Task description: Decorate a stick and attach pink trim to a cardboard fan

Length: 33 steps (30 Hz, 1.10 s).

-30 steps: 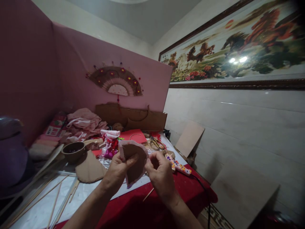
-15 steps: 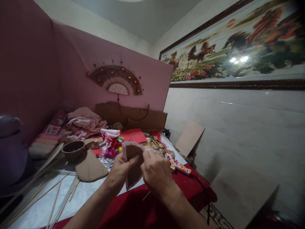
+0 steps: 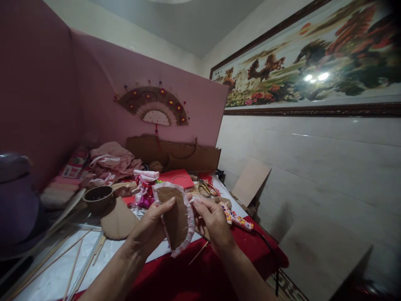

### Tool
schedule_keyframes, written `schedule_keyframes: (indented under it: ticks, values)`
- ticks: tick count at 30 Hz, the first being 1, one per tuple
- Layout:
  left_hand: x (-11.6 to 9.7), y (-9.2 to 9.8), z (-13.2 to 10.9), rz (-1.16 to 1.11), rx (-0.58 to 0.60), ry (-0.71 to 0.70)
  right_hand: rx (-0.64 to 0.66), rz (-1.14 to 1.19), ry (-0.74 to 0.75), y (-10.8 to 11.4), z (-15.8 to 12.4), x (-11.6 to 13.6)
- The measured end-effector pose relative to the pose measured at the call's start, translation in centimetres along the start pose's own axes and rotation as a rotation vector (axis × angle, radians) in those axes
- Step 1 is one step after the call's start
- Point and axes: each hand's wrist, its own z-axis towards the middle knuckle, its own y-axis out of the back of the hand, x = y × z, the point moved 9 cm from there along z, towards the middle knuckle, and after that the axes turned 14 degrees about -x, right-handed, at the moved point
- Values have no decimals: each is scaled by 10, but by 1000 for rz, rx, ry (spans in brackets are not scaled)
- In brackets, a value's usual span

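A half-round piece of brown cardboard (image 3: 176, 217), its curved rim wrapped in pale pink fabric, stands tilted up in front of me. My left hand (image 3: 153, 221) grips it from the left, thumb on the brown face and fingers behind. At its right rim my right hand (image 3: 214, 221) has thumb and forefinger pinched together; a small pale bit shows at the fingertips, too small to name. Below that hand a thin stick (image 3: 198, 253) lies over the red cloth (image 3: 175, 278). Right of it is a flower-patterned glue gun (image 3: 236, 218) with a black cord.
Behind my hands lie gold-handled scissors (image 3: 206, 189), red paper (image 3: 175, 177) and wrapped trinkets (image 3: 145, 192). To the left are a dark bowl (image 3: 98, 198), a cut cardboard piece (image 3: 119, 221) and thin sticks (image 3: 73, 265). A decorated fan (image 3: 153, 104) hangs on the pink panel.
The cardboard piece has turned so its brown face and fabric rim show more fully toward me. My right hand has shifted slightly right, its pinched fingertips now visible at the rim.
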Motion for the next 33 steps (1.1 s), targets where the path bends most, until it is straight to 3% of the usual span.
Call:
schedule_keyframes:
  ticks: [5, 13, 18, 21, 28, 33]
  values:
    - [-4, 2, -1, 43, -17, -91, 15, 126, -127, -5, -3, -10]
    - [-3, -1, 0, 103, -33, -104, -120, -213, 348, 7, -10, 27]
    - [-1, -3, 0, 137, -17, -99, -140, -248, 412, 11, -12, 24]
    - [0, -5, -2, 142, 16, -70, -68, -113, 295, 10, -9, 12]
    - [5, -7, -4, 181, 86, -22, 79, 322, -229, -6, -9, -18]
    - [8, -11, -5, 203, 143, -3, 118, 395, -352, -9, -12, -20]
